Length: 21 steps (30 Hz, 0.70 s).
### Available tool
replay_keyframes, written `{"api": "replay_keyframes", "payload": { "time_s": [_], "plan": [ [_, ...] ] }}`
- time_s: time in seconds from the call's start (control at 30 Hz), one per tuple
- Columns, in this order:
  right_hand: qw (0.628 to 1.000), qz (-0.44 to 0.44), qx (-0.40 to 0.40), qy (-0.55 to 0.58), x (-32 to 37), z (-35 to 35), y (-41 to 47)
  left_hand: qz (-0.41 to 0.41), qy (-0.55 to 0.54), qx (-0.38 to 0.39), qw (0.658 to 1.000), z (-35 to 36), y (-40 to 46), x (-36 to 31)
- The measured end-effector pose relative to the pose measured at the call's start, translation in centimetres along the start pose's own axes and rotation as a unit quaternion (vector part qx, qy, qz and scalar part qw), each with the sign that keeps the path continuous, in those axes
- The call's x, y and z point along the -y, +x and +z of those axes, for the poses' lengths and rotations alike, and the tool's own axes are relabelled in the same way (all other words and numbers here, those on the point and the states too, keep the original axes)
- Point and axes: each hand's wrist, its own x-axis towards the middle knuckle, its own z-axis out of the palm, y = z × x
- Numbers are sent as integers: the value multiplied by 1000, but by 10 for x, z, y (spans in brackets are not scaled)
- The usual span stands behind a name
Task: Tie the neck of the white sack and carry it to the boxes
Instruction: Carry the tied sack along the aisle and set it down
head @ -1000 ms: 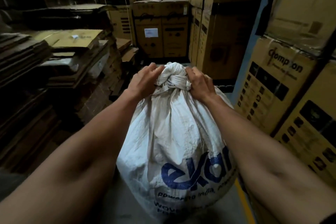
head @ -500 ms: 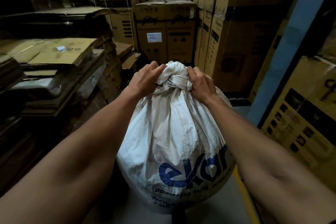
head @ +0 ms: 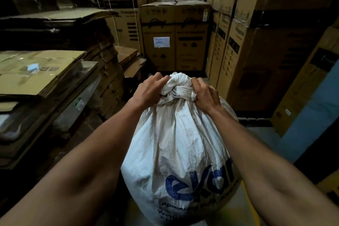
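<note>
A full white woven sack [head: 183, 143] with blue lettering hangs in front of me, its neck twisted into a knot [head: 177, 86] at the top. My left hand [head: 149, 90] grips the left side of the knot with curled fingers. My right hand [head: 205, 95] grips the right side of the knot. Both forearms reach forward on either side of the sack. Brown cardboard boxes [head: 174, 36] stand stacked straight ahead at the end of the aisle.
Piles of flattened cardboard [head: 42, 71] line the left side. Tall stacked cartons [head: 244, 42] and a blue upright [head: 308, 123] wall in the right. A narrow strip of grey floor [head: 260, 132] runs between them toward the boxes.
The boxes ahead have grown larger and the cartons on the right have slid past. Both hands keep the same grip on the knotted neck.
</note>
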Motion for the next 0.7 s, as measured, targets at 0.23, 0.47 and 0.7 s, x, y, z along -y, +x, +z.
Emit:
{"api": "replay_keyframes", "payload": {
  "time_s": [0.23,0.47,0.7],
  "plan": [
    [1000,-18,-4,-19,-60,68,130,6,-9,-6,1000,62,130,74],
    [999,-13,1,-30,-115,154,269,17,-5,-9,1000,138,266,166],
    [999,3,9,-43,-173,242,414,11,-9,3,1000,209,411,261]
  ]
}}
